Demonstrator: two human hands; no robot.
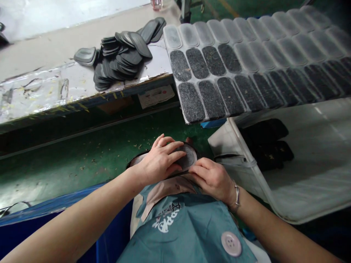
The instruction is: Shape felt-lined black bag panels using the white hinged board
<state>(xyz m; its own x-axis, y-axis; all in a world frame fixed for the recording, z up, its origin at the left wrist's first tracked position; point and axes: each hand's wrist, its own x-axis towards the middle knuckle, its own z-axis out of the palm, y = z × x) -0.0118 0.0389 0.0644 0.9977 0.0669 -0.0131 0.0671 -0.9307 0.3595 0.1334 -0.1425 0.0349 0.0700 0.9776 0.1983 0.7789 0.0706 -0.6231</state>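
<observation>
A sole-shaped piece (137,159) with a dark rim and pale lining, like a slipper or shoe sole, lies across my lap. On its right end sits a grey oval pad (190,156). My left hand (161,160) rests over it, fingers stretched out and fingertips pressing on the pad. At the near right edge, my right hand (212,179) has its thumb and fingers closed on the rim. Both hands hide part of the piece. Beneath them is a teal apron (189,223) with white lettering and a large button.
Dark oval pads (123,54) lie heaped on the worn bench (35,91) at upper left. A board (194,76) bearing rows of dark and whitish ovals juts out at upper right. Below it, a pale bin (309,164) holds black items (270,146). A blue container (109,226) stands at lower left.
</observation>
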